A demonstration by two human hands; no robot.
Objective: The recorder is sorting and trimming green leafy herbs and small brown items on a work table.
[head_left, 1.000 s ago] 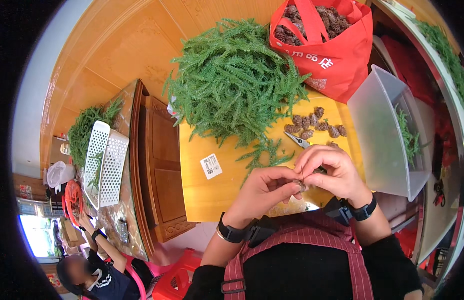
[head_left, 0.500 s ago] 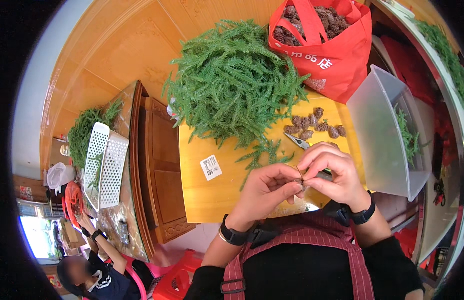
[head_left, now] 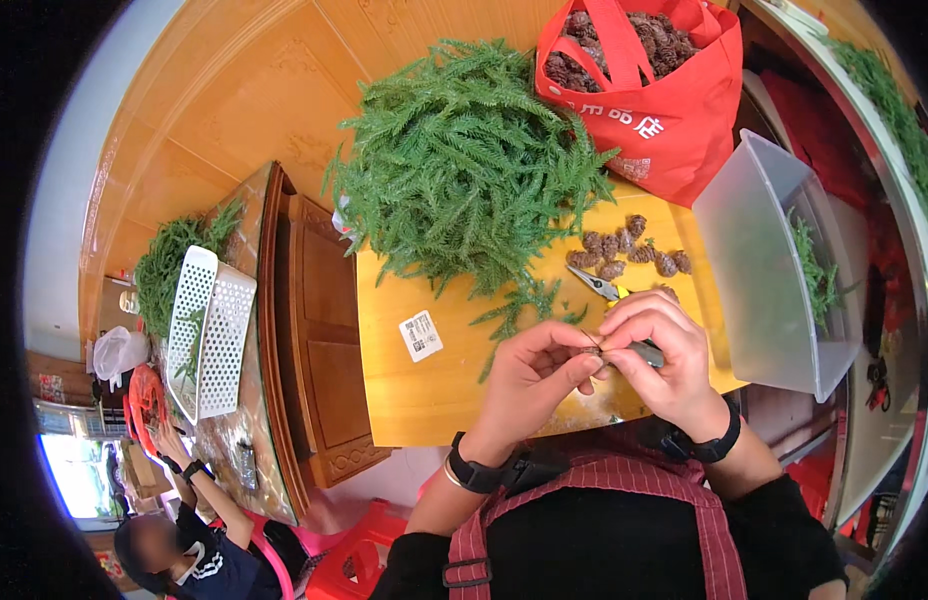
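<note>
Near the table's front edge, my left hand pinches a small brown pine cone, mostly hidden by fingertips. My right hand meets it there, thumb and forefinger closed on a thin dark wire or stem at the cone. Just beyond my right hand lie pliers with grey jaws and yellow on the handle, partly covered by that hand. Several loose pine cones are scattered past the pliers. A green artificial pine sprig rests on the table left of them.
A big heap of green pine sprigs covers the table's far side. Behind it stands a red bag full of pine cones. At right is a translucent plastic bin; a white label lies at left. Another person sits at far left.
Both hands have shifted slightly left with the pine cone, and the right fingers have turned a little. More of the pliers' yellow handle shows now.
</note>
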